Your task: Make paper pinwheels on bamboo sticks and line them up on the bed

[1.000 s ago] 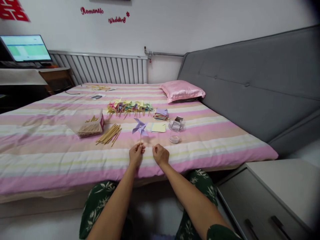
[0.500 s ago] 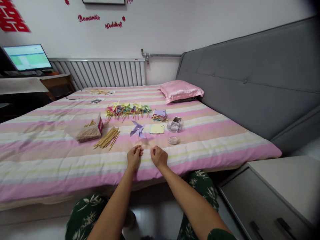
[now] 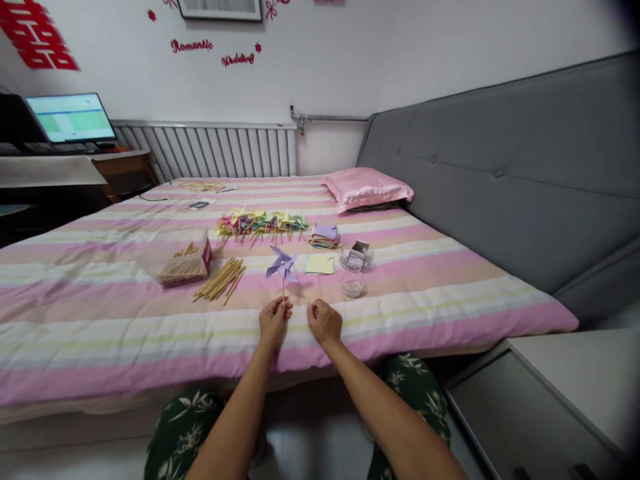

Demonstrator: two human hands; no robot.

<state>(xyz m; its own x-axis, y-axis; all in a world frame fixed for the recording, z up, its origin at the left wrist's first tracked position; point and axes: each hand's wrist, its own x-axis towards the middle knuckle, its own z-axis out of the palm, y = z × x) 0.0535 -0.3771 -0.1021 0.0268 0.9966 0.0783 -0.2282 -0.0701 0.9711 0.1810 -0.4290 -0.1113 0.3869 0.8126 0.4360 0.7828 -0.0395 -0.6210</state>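
A purple paper pinwheel [image 3: 282, 264] on a thin stick stands nearly upright, its stick pinched in the fingers of my left hand [image 3: 273, 321]. To the right, apart from the pinwheel, my right hand [image 3: 325, 321] is curled closed over the bed, and anything inside it is hidden. Just beyond the hands lies a pale yellow paper sheet [image 3: 320, 265]. A stack of coloured paper [image 3: 325, 236] sits behind that sheet. Several finished pinwheels [image 3: 263, 224] lie in a row farther back. Left of my left hand, loose sticks [image 3: 220, 280] lie in a bundle.
A clear box with sticks [image 3: 185, 267] stands at the left. At the right are an opened clear container [image 3: 357, 257] and a small round clear case [image 3: 353, 288]. A pink pillow [image 3: 367, 188] rests near the grey headboard [image 3: 475, 153]. Striped bedding [image 3: 425, 307] covers the bed.
The whole view has shifted slightly, so things appear a little lower and farther right. My left hand still holds the pinwheel, whose blades appear slightly turned. My right hand stays closed.
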